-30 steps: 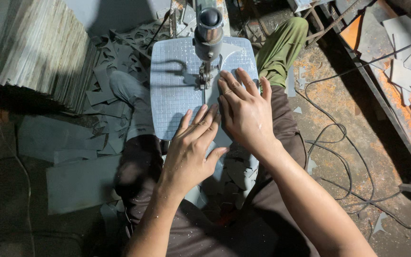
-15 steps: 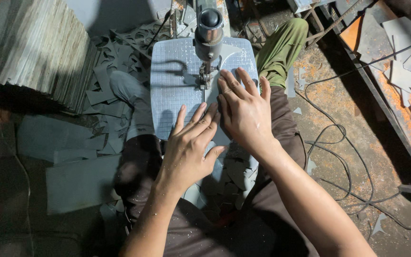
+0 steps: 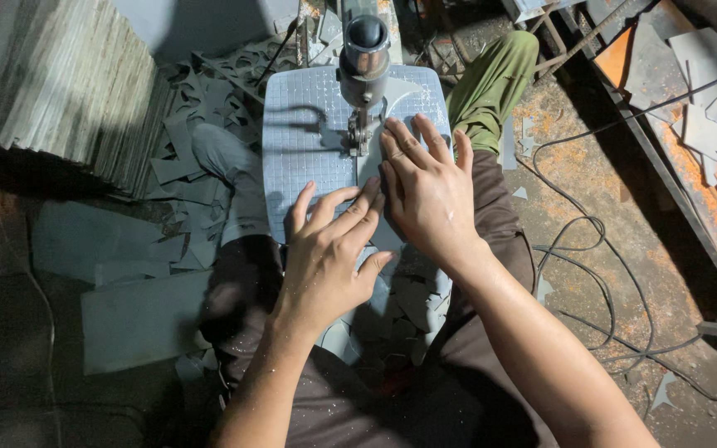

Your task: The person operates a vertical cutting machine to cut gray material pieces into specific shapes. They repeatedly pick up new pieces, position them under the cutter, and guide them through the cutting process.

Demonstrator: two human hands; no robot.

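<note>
Head view: both hands' fingers (image 3: 350, 211) spread flat on grey sheet (image 3: 309, 141), grasping nothing.

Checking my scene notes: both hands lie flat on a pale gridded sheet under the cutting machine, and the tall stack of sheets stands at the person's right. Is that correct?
Not quite. In the head view the left hand and right hand do lie flat on the gridded sheet under the cutting machine, but the stack of sheets stands at the person's left.
</note>
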